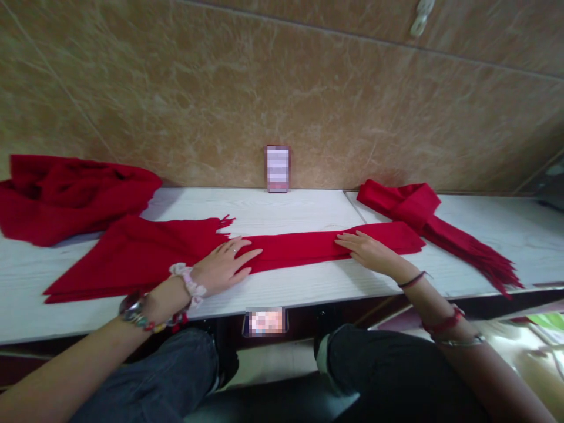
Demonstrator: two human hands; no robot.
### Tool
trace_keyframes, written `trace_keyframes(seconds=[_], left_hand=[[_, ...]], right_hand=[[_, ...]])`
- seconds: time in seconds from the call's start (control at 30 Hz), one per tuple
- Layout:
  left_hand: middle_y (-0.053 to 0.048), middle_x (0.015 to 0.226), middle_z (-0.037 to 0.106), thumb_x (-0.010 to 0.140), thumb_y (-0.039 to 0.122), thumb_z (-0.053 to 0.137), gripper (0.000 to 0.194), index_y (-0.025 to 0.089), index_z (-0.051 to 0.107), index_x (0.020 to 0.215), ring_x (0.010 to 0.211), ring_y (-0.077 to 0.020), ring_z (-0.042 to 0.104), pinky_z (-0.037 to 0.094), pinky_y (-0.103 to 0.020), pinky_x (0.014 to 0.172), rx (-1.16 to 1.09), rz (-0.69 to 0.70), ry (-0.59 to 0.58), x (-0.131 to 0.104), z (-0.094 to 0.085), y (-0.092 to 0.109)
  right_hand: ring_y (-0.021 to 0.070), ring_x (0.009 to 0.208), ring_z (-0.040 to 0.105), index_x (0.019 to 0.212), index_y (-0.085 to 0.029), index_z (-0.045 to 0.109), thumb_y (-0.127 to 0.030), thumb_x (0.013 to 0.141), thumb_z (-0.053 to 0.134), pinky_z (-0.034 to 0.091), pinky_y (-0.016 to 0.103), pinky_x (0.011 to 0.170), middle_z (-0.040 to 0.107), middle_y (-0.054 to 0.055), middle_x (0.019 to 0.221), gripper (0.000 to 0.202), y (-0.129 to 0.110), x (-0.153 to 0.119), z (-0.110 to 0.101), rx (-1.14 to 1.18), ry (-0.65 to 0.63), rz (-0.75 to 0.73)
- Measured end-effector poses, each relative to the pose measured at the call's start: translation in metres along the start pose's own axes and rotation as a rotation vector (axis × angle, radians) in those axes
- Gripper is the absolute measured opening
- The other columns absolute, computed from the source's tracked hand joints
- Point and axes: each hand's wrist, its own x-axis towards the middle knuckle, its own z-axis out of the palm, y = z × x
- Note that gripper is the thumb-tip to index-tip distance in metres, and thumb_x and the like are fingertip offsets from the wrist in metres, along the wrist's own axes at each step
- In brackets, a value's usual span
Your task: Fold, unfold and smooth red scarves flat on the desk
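A red scarf (291, 249) lies across the white tabletop, folded into a narrow strip from the middle to the right. Its left part spreads wider, with a short fringe at the upper edge. My left hand (224, 265) rests on it where the wide part meets the strip, fingers spread and a ring on one finger. Toward the strip's right end, my right hand (368, 251) lies flat on the cloth with its fingers stretched out. Neither hand grasps the fabric.
Another red scarf (414, 208), folded over itself with a fringed end, lies at the right. A bunched red cloth (74, 200) sits at the far left. One phone (278, 169) leans against the tiled wall (282, 88); another phone (265, 322) is below the table's front edge.
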Motion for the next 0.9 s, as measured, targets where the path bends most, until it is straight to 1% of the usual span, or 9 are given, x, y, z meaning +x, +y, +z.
trace_keyframes(seconds=[0.07, 0.1, 0.17, 0.27, 0.4, 0.47, 0.57, 0.73, 0.9], left_hand=[[-0.008, 0.141, 0.037, 0.089, 0.029, 0.032, 0.046, 0.023, 0.042, 0.134, 0.131, -0.0272, 0.030, 0.031, -0.043, 0.103, 0.008, -0.042, -0.073, -0.002, 0.009, -0.001], [-0.007, 0.144, 0.033, 0.089, 0.027, 0.031, 0.047, 0.025, 0.040, 0.135, 0.133, -0.0272, 0.027, 0.030, -0.043, 0.104, 0.010, -0.057, -0.103, -0.003, 0.012, -0.004], [-0.005, 0.146, 0.031, 0.088, 0.024, 0.031, 0.048, 0.027, 0.040, 0.135, 0.133, -0.0266, 0.026, 0.030, -0.042, 0.104, 0.019, -0.073, -0.125, -0.004, 0.014, -0.012], [-0.004, 0.145, 0.032, 0.085, 0.018, 0.034, 0.049, 0.027, 0.044, 0.133, 0.133, -0.0258, 0.027, 0.029, -0.042, 0.105, 0.064, -0.061, -0.074, -0.002, 0.010, -0.017], [-0.006, 0.146, 0.030, 0.082, 0.009, 0.034, 0.054, 0.022, 0.044, 0.133, 0.134, -0.0229, 0.026, 0.027, -0.040, 0.107, 0.113, 0.026, -0.037, 0.005, 0.006, -0.007], [-0.008, 0.145, 0.031, 0.083, 0.008, 0.034, 0.053, 0.020, 0.042, 0.134, 0.133, -0.0219, 0.027, 0.027, -0.039, 0.107, 0.111, 0.057, -0.020, 0.009, 0.008, -0.002], [-0.009, 0.143, 0.036, 0.085, 0.010, 0.032, 0.051, 0.018, 0.042, 0.134, 0.131, -0.0198, 0.032, 0.030, -0.036, 0.105, 0.043, 0.085, -0.009, 0.014, 0.016, 0.001], [-0.009, 0.138, 0.043, 0.085, 0.012, 0.029, 0.049, 0.015, 0.043, 0.132, 0.126, -0.0177, 0.040, 0.033, -0.034, 0.103, -0.082, 0.011, 0.028, 0.018, 0.026, 0.001], [-0.009, 0.137, 0.044, 0.085, 0.011, 0.029, 0.048, 0.013, 0.045, 0.130, 0.126, -0.0165, 0.039, 0.030, -0.033, 0.105, -0.083, -0.008, 0.029, 0.020, 0.024, 0.004]], right_hand=[[0.0205, 0.123, 0.045, 0.129, -0.018, 0.048, -0.004, 0.080, 0.037, 0.036, 0.045, 0.103, 0.053, 0.008, 0.130, 0.052, 0.003, -0.004, 0.000, -0.051, -0.039, -0.038], [0.0203, 0.124, 0.044, 0.130, -0.018, 0.047, -0.003, 0.079, 0.038, 0.036, 0.043, 0.104, 0.052, 0.008, 0.131, 0.054, 0.004, -0.005, 0.001, -0.068, -0.051, -0.059], [0.0209, 0.125, 0.042, 0.131, -0.017, 0.046, -0.002, 0.077, 0.041, 0.035, 0.042, 0.104, 0.051, 0.009, 0.132, 0.056, 0.005, -0.007, 0.001, -0.083, -0.066, -0.090], [0.0218, 0.125, 0.043, 0.130, -0.016, 0.047, -0.001, 0.075, 0.043, 0.035, 0.044, 0.104, 0.051, 0.010, 0.132, 0.057, 0.005, -0.008, 0.001, -0.062, -0.062, -0.088], [0.0204, 0.121, 0.047, 0.127, -0.020, 0.051, -0.002, 0.075, 0.041, 0.036, 0.046, 0.103, 0.054, 0.009, 0.129, 0.056, 0.003, -0.011, 0.000, 0.021, -0.004, -0.039], [0.0204, 0.120, 0.049, 0.125, -0.020, 0.053, -0.004, 0.078, 0.040, 0.035, 0.048, 0.103, 0.055, 0.009, 0.127, 0.052, 0.002, -0.013, 0.002, 0.048, 0.035, -0.021], [0.0199, 0.119, 0.049, 0.124, -0.021, 0.054, -0.008, 0.082, 0.039, 0.034, 0.049, 0.104, 0.056, 0.009, 0.126, 0.046, 0.000, -0.016, 0.006, 0.053, 0.077, -0.014], [0.0195, 0.117, 0.051, 0.121, -0.019, 0.056, -0.011, 0.084, 0.040, 0.034, 0.048, 0.104, 0.058, 0.009, 0.123, 0.041, 0.000, -0.017, 0.011, 0.032, 0.129, -0.008], [0.0198, 0.111, 0.056, 0.116, -0.019, 0.060, -0.012, 0.084, 0.040, 0.037, 0.048, 0.103, 0.062, 0.008, 0.117, 0.038, -0.002, -0.015, 0.010, 0.043, 0.170, 0.014]])
